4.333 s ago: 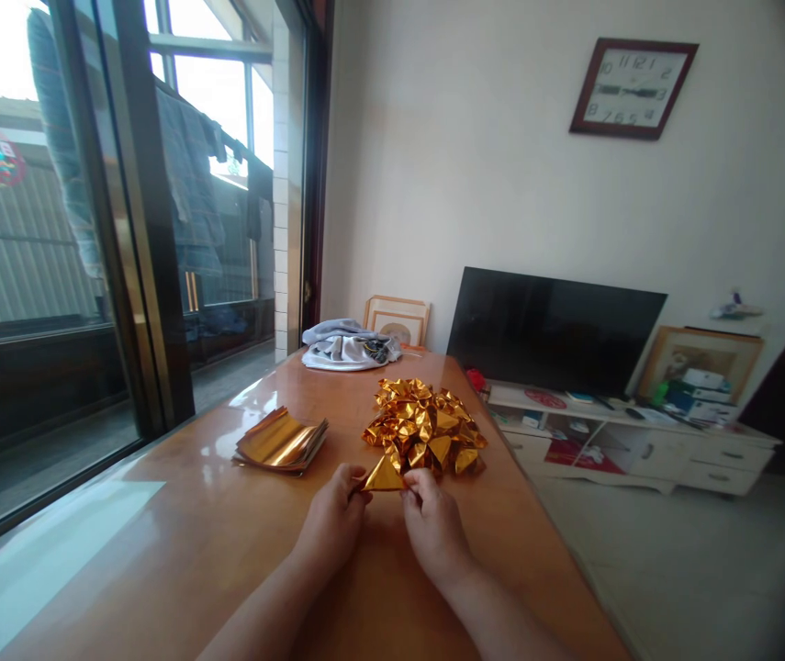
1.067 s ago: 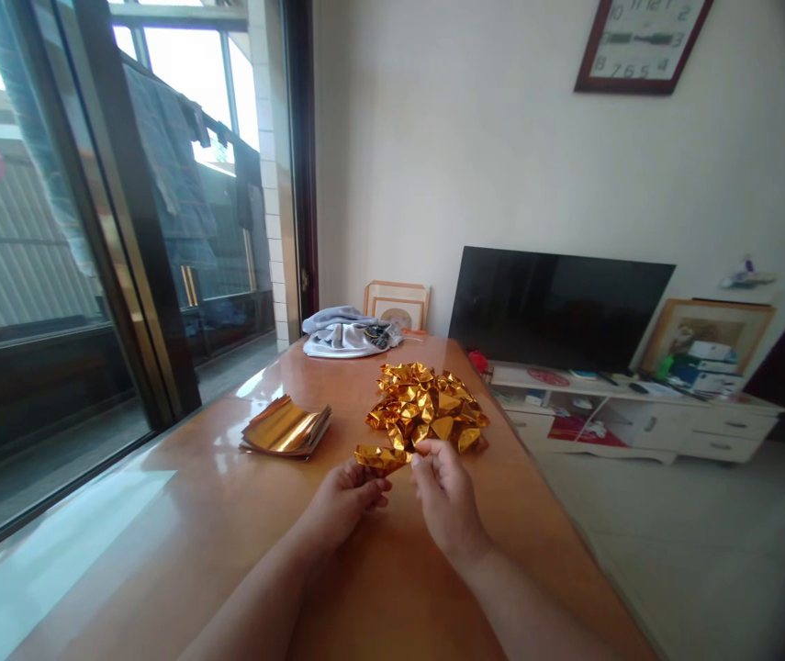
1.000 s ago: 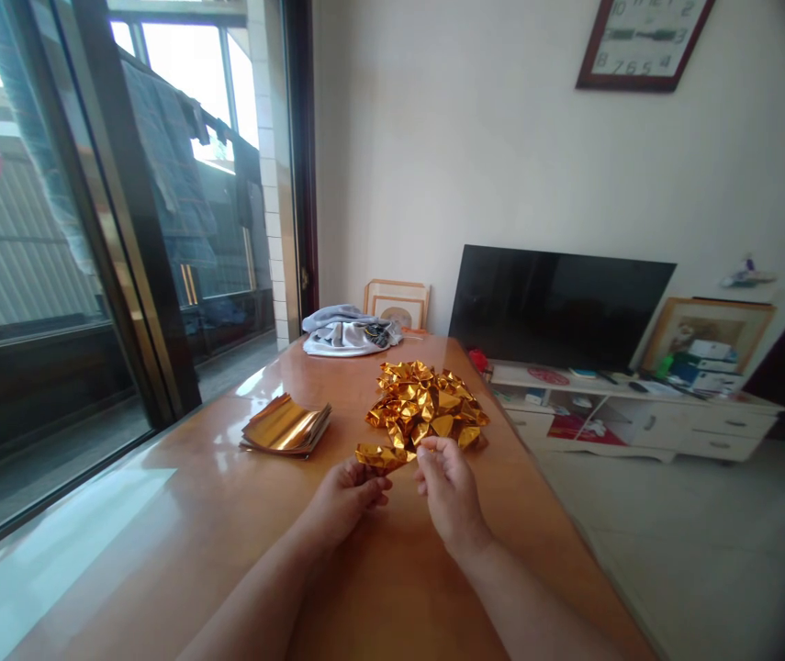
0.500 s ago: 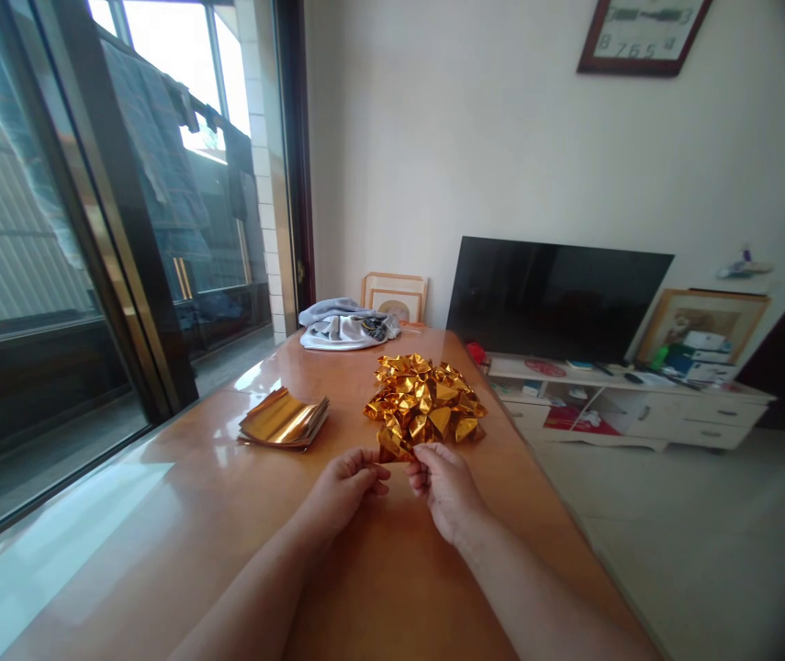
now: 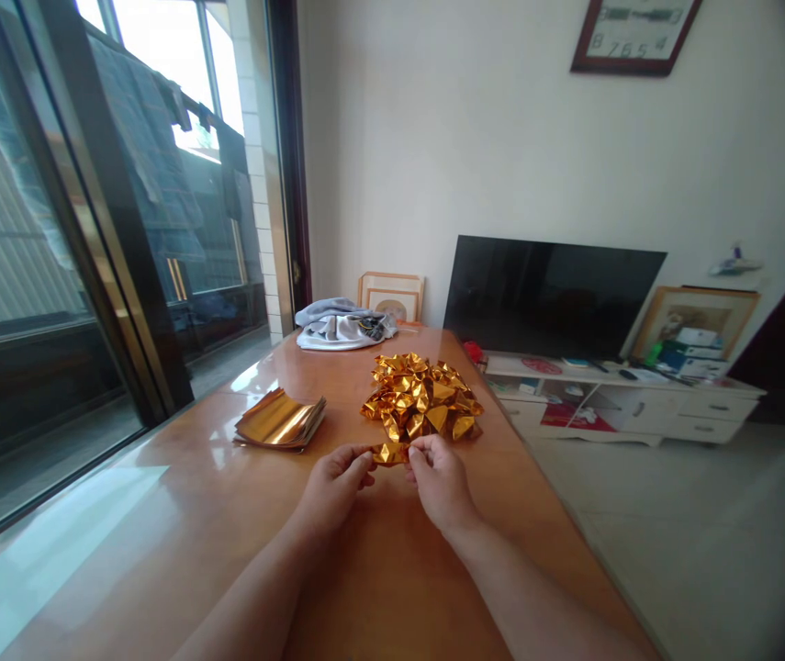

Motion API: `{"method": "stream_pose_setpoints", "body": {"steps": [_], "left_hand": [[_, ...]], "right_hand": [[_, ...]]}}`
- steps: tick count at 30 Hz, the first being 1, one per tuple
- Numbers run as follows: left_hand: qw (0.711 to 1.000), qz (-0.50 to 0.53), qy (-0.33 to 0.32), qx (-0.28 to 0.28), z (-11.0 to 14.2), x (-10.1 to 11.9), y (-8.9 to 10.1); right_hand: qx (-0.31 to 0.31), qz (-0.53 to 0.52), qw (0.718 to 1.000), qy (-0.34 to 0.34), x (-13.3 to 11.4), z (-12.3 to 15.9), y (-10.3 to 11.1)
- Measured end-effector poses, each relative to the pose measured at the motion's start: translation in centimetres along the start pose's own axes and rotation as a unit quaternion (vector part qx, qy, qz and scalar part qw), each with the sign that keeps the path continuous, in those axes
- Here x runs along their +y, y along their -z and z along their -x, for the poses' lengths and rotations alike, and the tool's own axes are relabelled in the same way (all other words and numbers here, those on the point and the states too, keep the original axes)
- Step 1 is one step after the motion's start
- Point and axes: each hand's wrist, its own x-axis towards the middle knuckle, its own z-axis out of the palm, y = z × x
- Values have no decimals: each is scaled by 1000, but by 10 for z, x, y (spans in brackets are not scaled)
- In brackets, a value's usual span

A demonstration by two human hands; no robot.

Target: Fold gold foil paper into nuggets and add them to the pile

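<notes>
Together, left hand point(image 5: 341, 475) and right hand point(image 5: 439, 476) pinch a folded gold-foil piece point(image 5: 388, 453), ends hidden; a jumbled gold-foil heap point(image 5: 426, 395) lies at one o'clock.

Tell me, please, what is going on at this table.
The left hand and right hand hold a small folded gold piece between them, one at each end, over the wooden table. Just beyond it lies a heap of folded gold pieces. To the left of that heap, a stack of gold sheets lies unfolded and slightly curled, with neither hand on it.
</notes>
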Motion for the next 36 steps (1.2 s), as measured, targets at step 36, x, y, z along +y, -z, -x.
{"method": "stream_pose_setpoints", "body": {"steps": [36], "left_hand": [[998,30,20,-45,7,10,-3]], "right_hand": [[-27,-45,985,-166,-12,1,6]]}}
